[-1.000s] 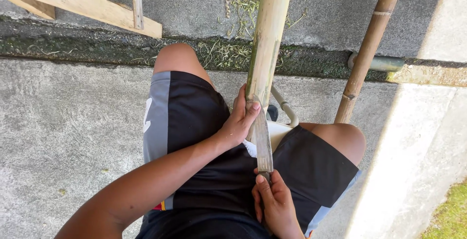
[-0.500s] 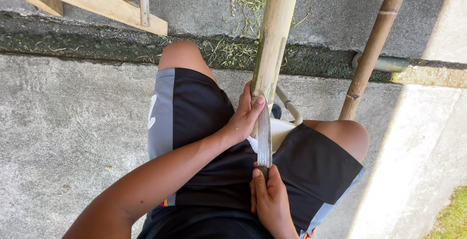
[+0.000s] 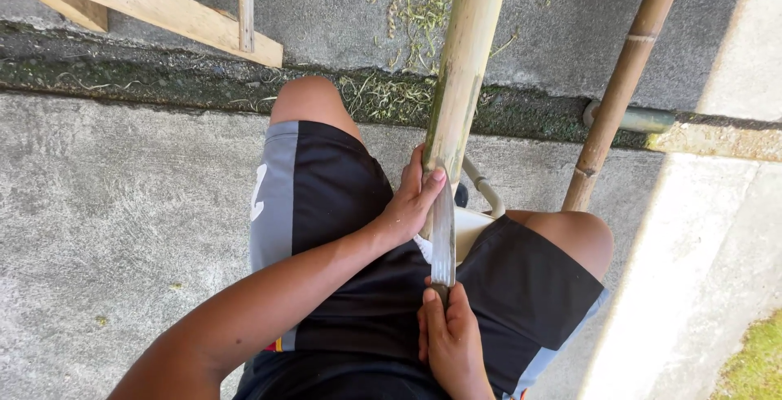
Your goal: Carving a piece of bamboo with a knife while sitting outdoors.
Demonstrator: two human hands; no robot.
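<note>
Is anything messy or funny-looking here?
Yes. Green shavings lie scattered over the concrete ground by the gutter. Also, the knife blade lies along the bamboo pole, very close to the left hand; the right hand holds its handle.

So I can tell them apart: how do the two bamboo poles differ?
The pale bamboo pole is thicker and yellow-green; the brown bamboo pole is thinner and darker. The pale one is gripped by the left hand with a blade against it; the brown one stands untouched. Both lean upward.
</note>
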